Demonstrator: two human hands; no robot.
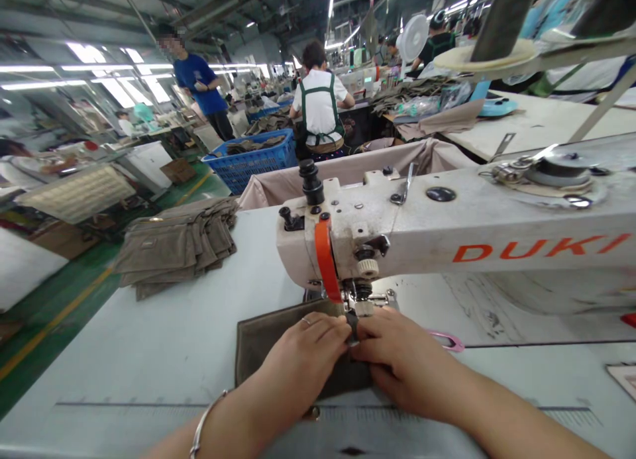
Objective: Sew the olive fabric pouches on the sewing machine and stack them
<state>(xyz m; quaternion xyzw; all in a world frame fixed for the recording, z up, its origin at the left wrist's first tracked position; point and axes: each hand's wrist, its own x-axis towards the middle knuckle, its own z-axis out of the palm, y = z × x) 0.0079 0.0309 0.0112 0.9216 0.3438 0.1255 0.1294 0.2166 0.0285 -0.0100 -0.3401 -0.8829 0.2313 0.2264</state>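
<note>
A dark brown fabric piece point(263, 343) with a stitched border lies flat on the sewing table, its far edge under the head of a white sewing machine point(417, 214). My left hand point(311, 350) rests on top of it, fingers together and closed on the cloth just left of the presser foot. My right hand point(392, 353) is closed on the right part of the piece, thumb and fingers bent. Between the fingertips a small dark strip point(352, 323) runs up toward the needle area. The needle tip is hidden behind the machine's parts and my fingers.
A stack of brown fabric pieces point(179, 244) lies on the table's left side. A pink-handled tool point(450, 340) sits beside my right wrist. Behind the machine are a pinkish cloth point(358, 164) and a blue crate point(253, 161). Several people are farther back.
</note>
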